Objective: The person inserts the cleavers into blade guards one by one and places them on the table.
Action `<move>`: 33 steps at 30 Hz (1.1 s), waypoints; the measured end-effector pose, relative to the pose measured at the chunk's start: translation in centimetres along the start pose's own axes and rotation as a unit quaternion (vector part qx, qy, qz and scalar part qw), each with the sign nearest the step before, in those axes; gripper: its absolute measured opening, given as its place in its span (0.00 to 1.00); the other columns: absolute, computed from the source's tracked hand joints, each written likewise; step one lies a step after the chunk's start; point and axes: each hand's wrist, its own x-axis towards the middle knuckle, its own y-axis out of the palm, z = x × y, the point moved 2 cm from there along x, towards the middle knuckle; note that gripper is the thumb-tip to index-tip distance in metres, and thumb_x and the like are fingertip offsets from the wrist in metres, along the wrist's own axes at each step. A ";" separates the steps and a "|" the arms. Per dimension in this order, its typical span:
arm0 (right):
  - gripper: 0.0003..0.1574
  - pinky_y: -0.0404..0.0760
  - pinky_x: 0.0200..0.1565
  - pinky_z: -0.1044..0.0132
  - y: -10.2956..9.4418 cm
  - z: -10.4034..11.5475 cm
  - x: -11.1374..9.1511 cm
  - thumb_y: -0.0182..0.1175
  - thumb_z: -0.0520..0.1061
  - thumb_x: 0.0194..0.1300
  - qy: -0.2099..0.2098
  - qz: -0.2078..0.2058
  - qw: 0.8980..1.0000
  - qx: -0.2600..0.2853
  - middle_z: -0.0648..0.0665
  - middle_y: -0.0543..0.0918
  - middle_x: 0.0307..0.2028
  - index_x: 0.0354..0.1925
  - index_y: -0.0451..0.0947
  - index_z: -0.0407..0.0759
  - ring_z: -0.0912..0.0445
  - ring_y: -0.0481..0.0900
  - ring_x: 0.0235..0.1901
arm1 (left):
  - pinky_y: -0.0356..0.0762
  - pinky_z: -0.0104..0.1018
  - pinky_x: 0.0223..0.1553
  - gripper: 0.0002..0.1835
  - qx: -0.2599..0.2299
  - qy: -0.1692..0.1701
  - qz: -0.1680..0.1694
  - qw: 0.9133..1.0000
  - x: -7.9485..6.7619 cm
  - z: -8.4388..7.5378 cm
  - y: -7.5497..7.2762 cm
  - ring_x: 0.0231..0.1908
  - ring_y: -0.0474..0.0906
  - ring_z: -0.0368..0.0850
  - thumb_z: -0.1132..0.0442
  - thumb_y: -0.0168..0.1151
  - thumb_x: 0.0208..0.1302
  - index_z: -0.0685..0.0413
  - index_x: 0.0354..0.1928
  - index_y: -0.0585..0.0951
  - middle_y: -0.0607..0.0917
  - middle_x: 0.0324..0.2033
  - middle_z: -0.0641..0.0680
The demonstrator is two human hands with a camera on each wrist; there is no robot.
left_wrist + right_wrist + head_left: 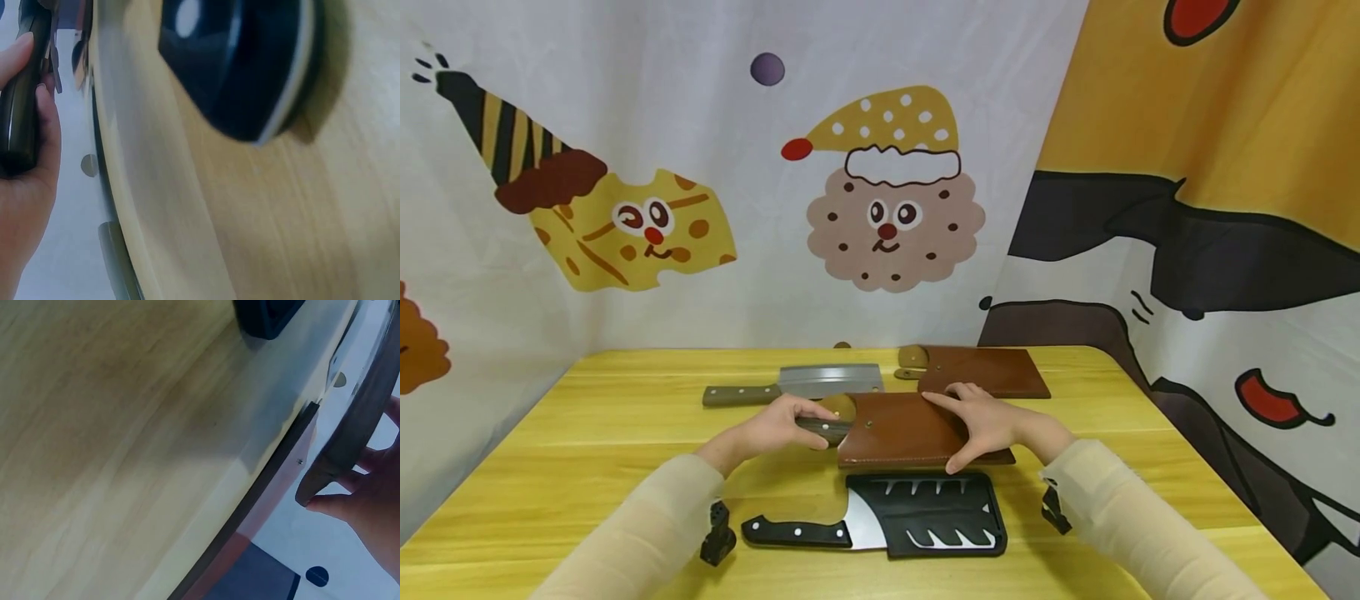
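My left hand (775, 429) grips the dark wooden handle (823, 430) of a knife whose blade is hidden inside a brown leather sheath (898, 429). The handle (22, 94) also shows between thumb and fingers in the left wrist view. At the sheath's other end, my right hand (988, 421) holds it with thumb at the near edge and fingers spread along the far side. In the right wrist view the sheath (362, 419) appears edge-on, raised over the table. Closer to me lies a black-handled knife (797, 533) partly covered by a black blade guard (947, 512).
Toward the back of the wooden table (625, 467), a bare cleaver (831, 381) lies with its handle to the left. Another brown leather sheath (988, 372) with a tan flap lies right of it. A printed curtain (700, 100) hangs behind the table.
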 end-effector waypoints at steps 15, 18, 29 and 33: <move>0.69 0.68 0.55 0.42 1.7 -0.6 1.8 0.70 0.69 0.40 0.003 0.024 1.000 -0.009 0.32 0.61 0.62 0.73 0.50 0.48 0.40 0.61 0.60 | 0.77 0.31 0.40 0.22 -0.006 -0.006 0.014 1.000 0.2 2.2 -0.3 0.37 0.78 0.40 0.66 0.68 0.53 0.63 0.52 0.80 0.83 0.46 0.61; 0.69 0.67 0.56 0.41 2.0 -0.4 2.1 0.69 0.70 0.41 0.012 0.032 0.999 -0.007 0.32 0.60 0.63 0.73 0.50 0.48 0.39 0.61 0.61 | 0.76 0.31 0.40 0.22 0.008 -0.005 0.013 1.000 0.1 2.6 -0.5 0.38 0.77 0.40 0.66 0.68 0.53 0.63 0.52 0.80 0.83 0.45 0.60; 0.66 0.57 0.62 0.36 2.6 -0.6 2.5 0.69 0.69 0.42 0.021 0.042 0.999 0.000 0.29 0.55 0.68 0.72 0.51 0.48 0.34 0.54 0.67 | 0.76 0.35 0.47 0.20 0.041 0.003 0.008 0.999 -0.1 3.1 -1.0 0.48 0.78 0.50 0.65 0.67 0.55 0.65 0.51 0.80 0.82 0.50 0.63; 0.63 0.56 0.62 0.34 1.9 -1.0 2.4 0.67 0.69 0.46 0.029 0.039 0.998 0.025 0.29 0.53 0.70 0.72 0.52 0.46 0.33 0.50 0.68 | 0.77 0.41 0.49 0.20 0.028 0.000 -0.014 1.000 -0.3 2.7 -2.2 0.50 0.77 0.57 0.64 0.63 0.60 0.68 0.52 0.77 0.81 0.50 0.66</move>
